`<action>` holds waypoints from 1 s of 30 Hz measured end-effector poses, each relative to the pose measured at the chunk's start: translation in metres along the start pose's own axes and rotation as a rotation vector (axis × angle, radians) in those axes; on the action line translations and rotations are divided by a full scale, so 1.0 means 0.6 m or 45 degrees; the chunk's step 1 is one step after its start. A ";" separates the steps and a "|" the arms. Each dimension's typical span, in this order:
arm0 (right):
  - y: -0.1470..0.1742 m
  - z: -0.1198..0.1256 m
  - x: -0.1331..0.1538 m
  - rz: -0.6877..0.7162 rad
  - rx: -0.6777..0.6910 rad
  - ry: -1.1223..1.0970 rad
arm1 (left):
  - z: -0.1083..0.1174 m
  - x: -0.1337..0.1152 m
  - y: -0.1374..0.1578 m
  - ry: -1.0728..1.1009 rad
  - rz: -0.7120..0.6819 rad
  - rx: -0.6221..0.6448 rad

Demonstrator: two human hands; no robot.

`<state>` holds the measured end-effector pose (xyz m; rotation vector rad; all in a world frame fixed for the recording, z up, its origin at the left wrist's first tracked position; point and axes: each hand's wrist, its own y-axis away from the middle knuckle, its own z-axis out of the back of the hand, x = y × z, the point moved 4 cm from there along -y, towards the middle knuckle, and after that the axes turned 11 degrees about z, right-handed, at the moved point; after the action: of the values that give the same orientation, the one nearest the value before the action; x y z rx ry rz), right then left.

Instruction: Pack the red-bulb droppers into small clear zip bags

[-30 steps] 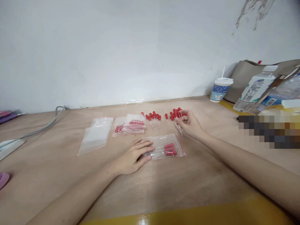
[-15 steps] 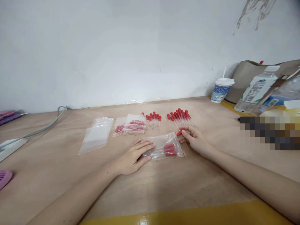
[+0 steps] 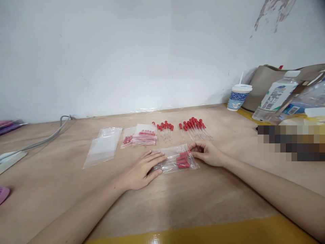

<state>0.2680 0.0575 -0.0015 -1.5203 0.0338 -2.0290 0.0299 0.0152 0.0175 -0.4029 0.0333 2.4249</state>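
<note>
L hand (image 3: 146,171) lies flat, fingers a bit spread over one end of the clear bag (image 3: 166,166), prob. pinning it so it won't slide, w/ the red-capped droppers (image 3: 182,162) inside it just right of those fingertips. R hand (image 3: 209,154) has thumb & index narrow at the bag's red-lined edge, prob. to steady the mouth; can't tell if they grip film or a dropper. Loose droppers (image 3: 195,126) fan out beyond R fingertips, caps away, prob. for easy reach; filled bags (image 3: 144,137) sit past L fingertips.
</note>
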 end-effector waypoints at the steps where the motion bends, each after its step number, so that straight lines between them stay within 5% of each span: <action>1: -0.002 -0.003 -0.001 0.004 0.000 -0.001 | 0.000 0.000 0.000 0.003 -0.003 -0.005; 7: -0.006 -0.013 -0.016 -0.011 -0.156 0.105 | -0.001 0.000 0.001 -0.004 -0.016 -0.016; 13: -0.004 -0.034 -0.002 -0.025 0.047 -0.040 | 0.001 -0.002 0.001 -0.026 -0.023 -0.017; 19: -0.031 0.033 -0.003 -0.041 -0.330 0.739 | -0.001 -0.001 0.001 -0.020 -0.008 -0.013; 24: -0.105 0.032 0.004 -0.209 -0.252 1.177 | -0.001 0.001 0.000 -0.022 0.010 0.002; 30: -0.177 -0.007 -0.017 -0.510 -0.158 1.181 | -0.001 -0.001 0.002 -0.006 0.000 0.010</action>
<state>0.2192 0.1480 0.0268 -0.5421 0.2375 -2.9334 0.0298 0.0140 0.0172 -0.3938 0.0410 2.4247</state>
